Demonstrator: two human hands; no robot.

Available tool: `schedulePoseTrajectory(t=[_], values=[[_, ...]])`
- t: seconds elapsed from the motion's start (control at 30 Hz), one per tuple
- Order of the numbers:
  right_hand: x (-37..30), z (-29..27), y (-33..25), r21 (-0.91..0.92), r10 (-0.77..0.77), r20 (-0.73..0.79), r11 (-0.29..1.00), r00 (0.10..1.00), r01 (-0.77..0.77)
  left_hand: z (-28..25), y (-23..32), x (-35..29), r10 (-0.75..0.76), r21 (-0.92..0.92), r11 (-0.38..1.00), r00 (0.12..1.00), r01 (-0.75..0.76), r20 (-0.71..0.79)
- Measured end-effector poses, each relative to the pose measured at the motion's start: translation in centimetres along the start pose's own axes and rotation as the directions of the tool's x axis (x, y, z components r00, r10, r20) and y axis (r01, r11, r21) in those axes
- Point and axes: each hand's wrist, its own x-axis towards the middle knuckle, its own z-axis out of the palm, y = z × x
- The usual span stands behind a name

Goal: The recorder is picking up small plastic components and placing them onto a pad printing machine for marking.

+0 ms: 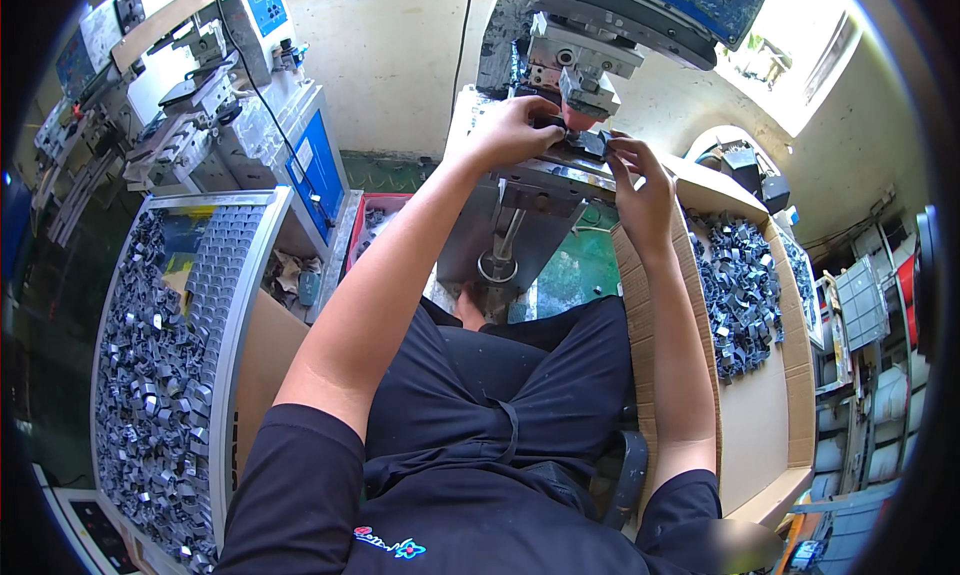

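Apparently positioning dark part (593, 145), pinched in right hand (646, 183), beneath pink pad (578, 118) near right edge of surface (560, 174), with left hand (510, 133) curled close by, hold unclear; next, probably, aligning, then clearing hands.

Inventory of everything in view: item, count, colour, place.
dark part: one, dark grey, between the hands
pad: one, pinkish red, above the dark part
machine head: one, silver-grey, top centre
blue-panelled machine: one, grey and blue, upper left
framed tray: one, silver frame, left
tray pieces: many, grey, in the tray
cardboard box: one, tan, right
box pieces: many, dark grey, in the box
bin: one, red, behind left forearm
window: one, bright, upper right
left grip: one, bare, left of the pad
right grip: one, bare, at the dark part's right end
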Motion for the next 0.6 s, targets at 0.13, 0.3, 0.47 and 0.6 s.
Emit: schedulePoseTrajectory(t=[0.13,0.3,0.47,0.6], values=[[-0.1,-0.3,-0.1,-0.085,0.038,0.042,0.996,0.998,-0.034,-0.1,0.5,0.0,0.005,0.055,0.998,1.0,-0.005,-0.014],[0.1,-1.5,0.1,-0.074,0.03,0.124,0.997,0.992,-0.021,-0.1,0.8,0.0,-0.041,0.075,0.996,0.999,0.043,-0.033],[0.8,-1.6,0.2,-0.054,0.111,0.125,0.993,0.986,-0.105,-0.1,0.6,0.2,-0.061,0.135,0.989,0.998,0.056,0.034],[0.9,-2.0,0.4,-0.092,0.107,0.149,0.991,0.983,-0.094,0.1,0.2,0.2,-0.03,0.217,0.976,0.999,0.025,0.019]])
